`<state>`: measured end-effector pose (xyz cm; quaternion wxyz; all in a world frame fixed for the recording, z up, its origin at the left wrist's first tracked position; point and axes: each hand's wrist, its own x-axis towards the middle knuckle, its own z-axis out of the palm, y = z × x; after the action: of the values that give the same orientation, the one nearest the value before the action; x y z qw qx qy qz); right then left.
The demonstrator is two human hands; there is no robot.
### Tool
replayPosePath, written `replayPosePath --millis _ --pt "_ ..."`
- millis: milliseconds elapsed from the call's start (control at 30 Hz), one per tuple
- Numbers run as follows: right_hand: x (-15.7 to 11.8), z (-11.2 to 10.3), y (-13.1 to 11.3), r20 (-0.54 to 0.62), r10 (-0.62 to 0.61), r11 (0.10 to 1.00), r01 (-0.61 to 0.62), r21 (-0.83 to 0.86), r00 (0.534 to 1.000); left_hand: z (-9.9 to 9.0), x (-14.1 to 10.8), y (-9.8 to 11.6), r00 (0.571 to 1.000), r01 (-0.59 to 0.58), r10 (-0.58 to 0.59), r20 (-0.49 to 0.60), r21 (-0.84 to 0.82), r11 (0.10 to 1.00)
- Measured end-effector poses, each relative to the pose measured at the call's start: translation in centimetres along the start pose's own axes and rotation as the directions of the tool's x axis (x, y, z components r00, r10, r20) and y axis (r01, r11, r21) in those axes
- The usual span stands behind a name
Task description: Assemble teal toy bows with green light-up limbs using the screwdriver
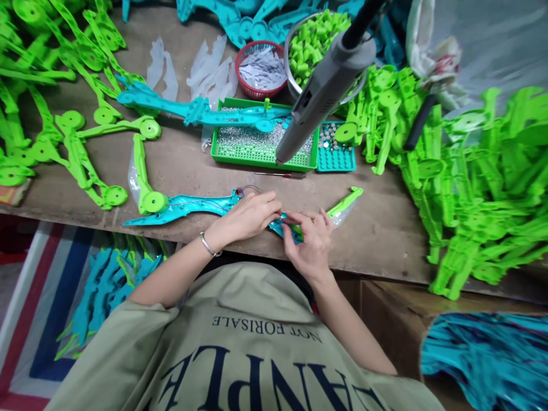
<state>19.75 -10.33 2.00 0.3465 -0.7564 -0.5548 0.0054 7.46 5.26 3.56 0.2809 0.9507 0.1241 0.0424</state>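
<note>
A long, curved blue plastic bow-shaped half shell [192,204] lies along the table's front edge, with a thin wire running inside it. My left hand [252,216], a silver bangle at its wrist, lies over the middle of the shell, fingers bent and closed on it. Close beside it, my right hand [312,237] pinches the shell's right part between thumb and fingers. Whatever small part lies at the fingertips is hidden. A green arm [143,171] with clear film joins the shell's left part, and another green arm [347,201] sticks out past my right hand.
A grey electric screwdriver [314,97] hangs in front, over a green tray [257,160] of screws. A second blue shell [162,103] lies across the tray. A red basket [261,94], a teal tray [338,164] and piled green arms [462,228] stand around. A thin screwdriver [280,174] lies nearby.
</note>
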Motion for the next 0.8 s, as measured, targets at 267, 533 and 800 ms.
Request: replayPosePath --millis 267,533,800 --pt "-0.2 0.4 0.1 -0.039 -0.011 0.998 0.013 0.057 0.999 0.5 0.0 -0.1 1.000 0.003 -0.004 -0.010 -0.013 1.000" --pt "-0.1 -0.7 -0.1 0.023 -0.004 1.000 0.004 0.018 1.000 0.0 0.3 0.4 0.999 0.037 -0.037 0.013 -0.007 0.999" --pt "-0.4 0.1 0.2 -0.013 0.057 0.996 -0.058 -0.066 0.998 -0.4 0.5 0.8 0.996 0.039 -0.041 0.079 0.033 0.999"
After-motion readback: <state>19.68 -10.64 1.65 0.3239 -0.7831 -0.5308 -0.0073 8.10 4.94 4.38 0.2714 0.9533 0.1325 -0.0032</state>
